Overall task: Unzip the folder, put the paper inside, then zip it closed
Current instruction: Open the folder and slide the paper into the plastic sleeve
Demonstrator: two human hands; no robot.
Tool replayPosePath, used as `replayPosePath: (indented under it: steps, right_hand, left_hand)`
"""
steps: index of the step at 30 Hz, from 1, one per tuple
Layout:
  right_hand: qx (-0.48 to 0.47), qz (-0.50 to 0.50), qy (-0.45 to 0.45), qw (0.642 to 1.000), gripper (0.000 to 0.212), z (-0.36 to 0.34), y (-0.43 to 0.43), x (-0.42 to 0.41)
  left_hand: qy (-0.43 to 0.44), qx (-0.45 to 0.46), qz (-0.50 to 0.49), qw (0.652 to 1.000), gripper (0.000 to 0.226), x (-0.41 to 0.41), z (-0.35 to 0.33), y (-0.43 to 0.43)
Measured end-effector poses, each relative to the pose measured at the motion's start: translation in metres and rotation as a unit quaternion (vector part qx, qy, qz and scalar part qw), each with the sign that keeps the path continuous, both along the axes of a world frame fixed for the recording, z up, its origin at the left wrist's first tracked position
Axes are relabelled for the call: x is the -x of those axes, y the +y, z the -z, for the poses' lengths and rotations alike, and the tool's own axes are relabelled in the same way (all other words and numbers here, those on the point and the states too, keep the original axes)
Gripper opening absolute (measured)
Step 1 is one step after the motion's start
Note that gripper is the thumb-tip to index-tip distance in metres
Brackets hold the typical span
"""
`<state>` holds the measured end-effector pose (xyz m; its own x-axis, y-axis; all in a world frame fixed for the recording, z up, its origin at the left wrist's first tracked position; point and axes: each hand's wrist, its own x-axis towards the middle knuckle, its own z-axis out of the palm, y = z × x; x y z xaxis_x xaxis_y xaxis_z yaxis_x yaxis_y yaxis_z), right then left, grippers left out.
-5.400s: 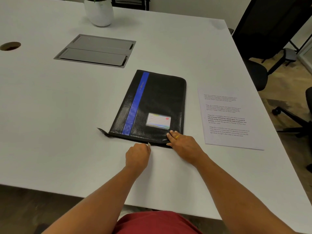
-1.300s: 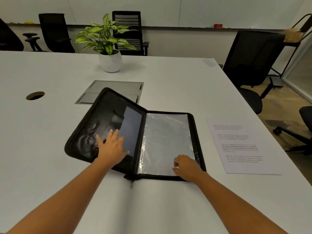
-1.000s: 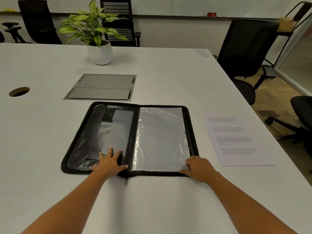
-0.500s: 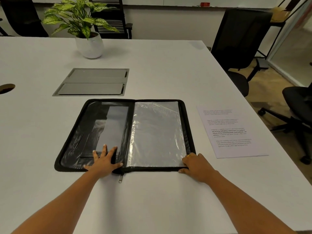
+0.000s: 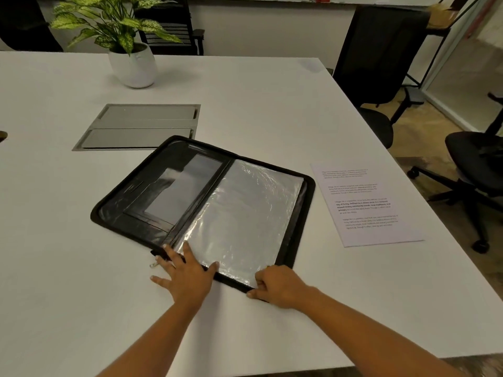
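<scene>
The black zip folder (image 5: pixel 136 213) lies open and flat on the white table (image 5: pixel 258 104), turned at an angle. Its left half shows dark pockets, its right half a clear plastic sleeve (image 5: pixel 245 213). My left hand (image 5: pixel 185 276) rests flat with fingers spread on the near edge by the spine, next to the zipper pull (image 5: pixel 153 265). My right hand (image 5: pixel 277 287) pinches the folder's near right corner at the sleeve's edge. The printed paper (image 5: pixel 364 205) lies on the table to the right of the folder, untouched.
A grey cable hatch (image 5: pixel 138 126) is set in the table behind the folder. A potted plant (image 5: pixel 133 63) stands at the back. Black office chairs (image 5: pixel 381 63) stand past the table's right edge. The table's near edge is close to my arms.
The folder was unzipped and laid open. In the last half second it turned clockwise, my left hand slid right to the spine, and my right hand closed on the near right corner.
</scene>
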<state>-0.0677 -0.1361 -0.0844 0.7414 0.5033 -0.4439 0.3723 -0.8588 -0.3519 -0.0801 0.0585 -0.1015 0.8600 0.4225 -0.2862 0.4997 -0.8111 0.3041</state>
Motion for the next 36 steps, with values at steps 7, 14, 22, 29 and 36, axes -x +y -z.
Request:
replayPosePath:
  steps: [7, 14, 22, 29, 36]
  right_hand:
    - [0.098, -0.197, -0.135, 0.966, 0.052, -0.022, -0.055, -0.059]
    - [0.152, -0.218, -0.129, 0.955, 0.064, -0.016, -0.078, -0.098]
    - [0.135, -0.219, -0.04, 0.966, 0.039, -0.022, -0.067, -0.108]
    - [0.076, -0.147, -0.02, 0.986, 0.035, -0.012, -0.047, -0.082]
    - [0.009, -0.069, -0.034, 0.997, 0.035, -0.004, -0.007, -0.035]
  left_hand:
    - [-0.012, 0.07, -0.023, 0.997, 0.099, -0.008, 0.004, 0.009]
    - [-0.022, 0.072, 0.001, 0.997, 0.097, -0.009, 0.011, 0.017]
    - [0.009, 0.071, 0.042, 0.997, 0.095, -0.036, 0.008, 0.041]
    - [0.013, 0.042, 0.041, 0.998, 0.087, -0.046, 0.002, 0.049]
    - [-0.009, 0.017, 0.064, 0.998, 0.075, -0.03, -0.002, 0.026]
